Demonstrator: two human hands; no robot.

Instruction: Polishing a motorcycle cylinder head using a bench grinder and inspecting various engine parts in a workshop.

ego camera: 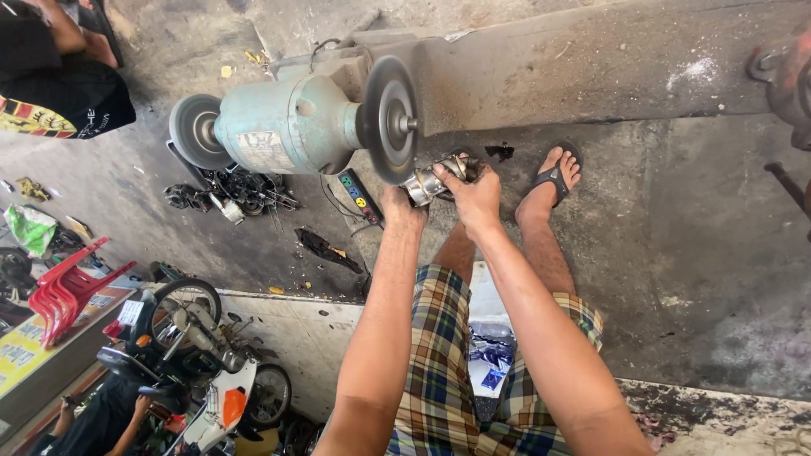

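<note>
Just below the right-hand grinding wheel [389, 118] of the pale green bench grinder [291, 122], the left hand [400, 205] and right hand [473, 196] close their fingers tightly around a small metal part [427, 184], pressing it near the wheel's lower rim. Bare fingers so near the disc could get nicked if the part slips or catches, and sparks could reach the sandalled foot [553, 177] beyond. Farther left of the grinder, a power strip [361, 198] and scattered dark parts [236, 190] lie on the floor; the part's exact shape is hidden by the hands.
</note>
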